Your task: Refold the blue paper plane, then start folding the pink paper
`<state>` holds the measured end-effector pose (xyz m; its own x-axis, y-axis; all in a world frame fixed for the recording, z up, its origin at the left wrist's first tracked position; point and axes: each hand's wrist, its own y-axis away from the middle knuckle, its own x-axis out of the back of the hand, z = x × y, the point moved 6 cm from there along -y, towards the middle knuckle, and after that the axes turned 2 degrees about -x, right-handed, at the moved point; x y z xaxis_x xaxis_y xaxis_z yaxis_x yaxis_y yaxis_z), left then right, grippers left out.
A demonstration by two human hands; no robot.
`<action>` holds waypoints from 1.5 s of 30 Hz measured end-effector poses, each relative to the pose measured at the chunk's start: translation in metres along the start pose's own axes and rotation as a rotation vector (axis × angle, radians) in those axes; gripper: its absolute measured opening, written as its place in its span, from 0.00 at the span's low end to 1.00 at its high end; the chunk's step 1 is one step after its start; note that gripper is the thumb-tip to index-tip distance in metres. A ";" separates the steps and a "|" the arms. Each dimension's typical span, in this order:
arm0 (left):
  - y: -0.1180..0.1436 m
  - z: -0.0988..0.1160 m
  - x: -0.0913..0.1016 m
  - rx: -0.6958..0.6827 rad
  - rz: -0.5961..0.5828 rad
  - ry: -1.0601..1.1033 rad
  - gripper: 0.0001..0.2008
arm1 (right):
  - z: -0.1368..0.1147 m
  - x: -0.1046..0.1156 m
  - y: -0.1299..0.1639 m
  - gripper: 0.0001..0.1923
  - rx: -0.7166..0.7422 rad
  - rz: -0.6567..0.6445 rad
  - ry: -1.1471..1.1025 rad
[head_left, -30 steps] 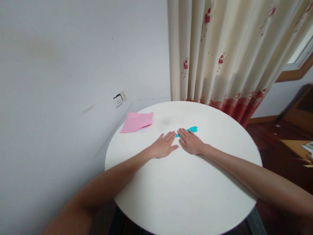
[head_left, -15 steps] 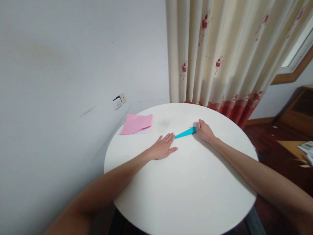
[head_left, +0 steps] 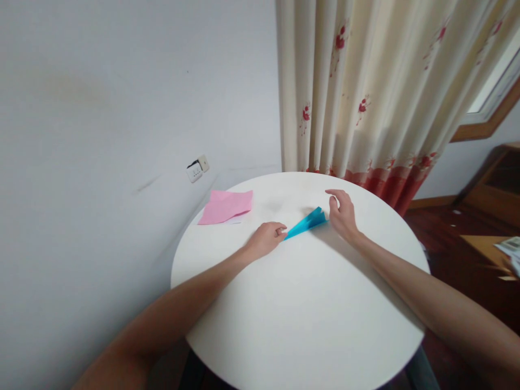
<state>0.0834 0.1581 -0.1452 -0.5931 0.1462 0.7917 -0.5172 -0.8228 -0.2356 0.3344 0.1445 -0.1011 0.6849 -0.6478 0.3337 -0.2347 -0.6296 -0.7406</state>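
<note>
A folded piece of blue paper (head_left: 307, 222), long and narrow with a pointed left end and a wider, partly spread right end, is above the middle of the white round table (head_left: 309, 314). My left hand (head_left: 266, 238) pinches its pointed tip between thumb and fingers. Just beyond the wide end, my right hand (head_left: 342, 214) is raised with its thumb and curved fingers apart. Nothing shows in its grasp; whether it touches the paper's edge I cannot tell.
Pink paper (head_left: 227, 206) lies over a white sheet at the table's far left. Behind stand a pale wall with a socket (head_left: 195, 171) and a cream flowered curtain (head_left: 365, 81). To the right, a low wooden surface (head_left: 483, 246) holds papers.
My left hand has gone from lying flat to pinching the blue paper's tip. My right hand has let go of the other end and lifted; the folded paper has turned and spread slightly.
</note>
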 end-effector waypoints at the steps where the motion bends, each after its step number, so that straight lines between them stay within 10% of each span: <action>1: 0.001 -0.001 -0.004 0.033 -0.026 0.077 0.16 | 0.002 0.001 -0.001 0.17 0.007 0.027 -0.020; 7: 0.005 0.013 -0.023 -0.002 -0.258 0.564 0.22 | 0.004 -0.001 -0.001 0.14 0.003 0.064 -0.134; 16: 0.009 0.027 -0.023 -0.031 -0.354 0.579 0.19 | -0.036 -0.010 0.012 0.09 -0.029 -0.250 -0.130; 26: -0.008 0.004 0.000 0.072 0.099 0.591 0.15 | -0.117 -0.022 0.111 0.07 0.337 -0.967 0.270; 45: -0.007 0.012 -0.007 0.050 0.057 0.554 0.17 | -0.050 -0.016 0.089 0.14 0.058 -0.860 0.739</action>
<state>0.0985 0.1560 -0.1418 -0.8619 0.3562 0.3609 -0.4529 -0.8608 -0.2322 0.2677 0.0771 -0.1435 0.0239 -0.1164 0.9929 0.1623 -0.9796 -0.1187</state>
